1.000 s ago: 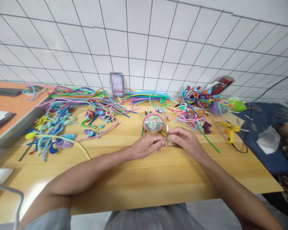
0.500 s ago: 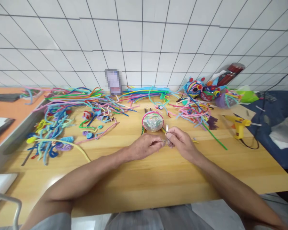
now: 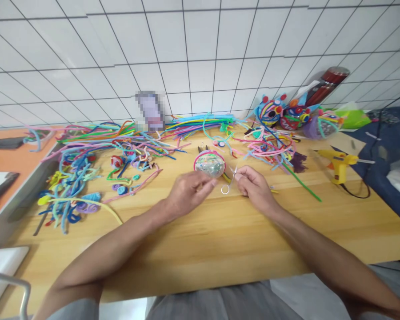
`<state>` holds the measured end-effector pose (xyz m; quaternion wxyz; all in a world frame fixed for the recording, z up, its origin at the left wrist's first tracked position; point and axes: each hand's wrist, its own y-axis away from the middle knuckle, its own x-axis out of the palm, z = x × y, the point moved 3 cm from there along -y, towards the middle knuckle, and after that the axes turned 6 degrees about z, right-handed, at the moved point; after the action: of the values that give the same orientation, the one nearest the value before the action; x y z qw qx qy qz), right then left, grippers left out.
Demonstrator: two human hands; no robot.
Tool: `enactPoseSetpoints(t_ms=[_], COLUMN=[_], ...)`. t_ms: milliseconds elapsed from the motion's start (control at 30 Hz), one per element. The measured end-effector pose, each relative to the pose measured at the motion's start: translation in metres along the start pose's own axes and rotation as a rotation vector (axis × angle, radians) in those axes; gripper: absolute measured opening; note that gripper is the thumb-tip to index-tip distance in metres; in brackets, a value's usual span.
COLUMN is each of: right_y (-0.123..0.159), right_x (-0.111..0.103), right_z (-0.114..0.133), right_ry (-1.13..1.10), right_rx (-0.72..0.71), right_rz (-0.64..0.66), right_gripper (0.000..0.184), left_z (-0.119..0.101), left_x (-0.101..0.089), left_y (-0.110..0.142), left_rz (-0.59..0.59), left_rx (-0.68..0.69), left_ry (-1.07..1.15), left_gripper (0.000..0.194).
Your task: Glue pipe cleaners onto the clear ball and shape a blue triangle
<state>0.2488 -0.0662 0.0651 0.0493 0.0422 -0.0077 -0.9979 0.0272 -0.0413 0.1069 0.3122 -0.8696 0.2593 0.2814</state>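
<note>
Right hand [image 3: 253, 186]: pinches scissors [image 3: 234, 172] by one side, blades spread upward, one ring loose; apparently steadying rather than cutting.
Left hand [image 3: 186, 193]: fingers curled beside the ball; whether they grip anything, cannot tell.
Transparent ball [image 3: 213, 167]: on the table [image 3: 193, 249] just beyond the left hand, probably for easy reach.
Glue gun [image 3: 340, 165]: farther right, handle nearer the person, seemingly for grabbing.

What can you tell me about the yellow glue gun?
The glue gun looks like shiny yellow plastic, with an orange trigger. It seems to lie on its side on the wooden table, near the right end. Its nozzle points left, and a pale stick pokes out the back. A black cord curls from its handle. Nobody is holding it. I can't tell whether it's hot.
</note>
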Motion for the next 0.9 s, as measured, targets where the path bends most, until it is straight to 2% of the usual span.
enactPoseSetpoints(t_ms=[67,100,133,200,267,333,367,433,533,667,800,900], right_y=[-0.003,-0.005,-0.006,-0.007,-0.007,-0.007,-0.007,-0.006,-0.004,-0.001,0.000,0.001], right_x=[-0.001,-0.001,-0.001,0.000,0.001,0.001,0.001,0.002,0.005,0.009,0.012,0.014], right_z=[-0.001,-0.003,-0.004,-0.007,-0.010,-0.011,-0.011,-0.011,-0.010,-0.008,-0.009,-0.012], right_ry=[-0.060,-0.082,-0.098,-0.105,-0.092,-0.076,-0.071,-0.074,-0.097,-0.103,-0.094,-0.107], right_rx=[0.030,0.042,0.051,0.058,0.061,0.066,0.067,0.067,0.052,0.046,0.059,0.088], right_rz=[-0.010,-0.009,-0.004,0.006,0.013,0.017,0.018,0.024,0.059,0.118,0.147,0.164], right_gripper=[0.026,0.024,0.023,0.022,0.022,0.023,0.023,0.024,0.026,0.030,0.035,0.035], left_z=[0.009,0.015,0.023,0.040,0.053,0.059,0.059,0.056,0.052,0.058,0.064,0.064], left_x=[-0.017,-0.023,-0.027,-0.027,-0.022,-0.016,-0.013,-0.008,0.001,0.019,0.035,0.040], left_y=[-0.006,-0.011,-0.018,-0.033,-0.046,-0.053,-0.053,-0.047,-0.026,0.003,0.013,0.015], left_rz=[-0.173,-0.195,-0.170,-0.002,0.205,0.347,0.366,0.318,0.132,-0.059,-0.088,-0.101], left_rx=[-0.008,-0.001,-0.015,-0.021,-0.025,-0.026,-0.031,-0.045,-0.038,-0.004,0.085,0.139], left_ry=[-0.088,-0.132,-0.153,-0.135,-0.115,-0.094,-0.094,-0.126,-0.209,-0.249,-0.179,-0.135], left_gripper=[0.023,0.021,0.033,0.066,0.083,0.081,0.078,0.080,0.100,0.099,0.102,0.099])
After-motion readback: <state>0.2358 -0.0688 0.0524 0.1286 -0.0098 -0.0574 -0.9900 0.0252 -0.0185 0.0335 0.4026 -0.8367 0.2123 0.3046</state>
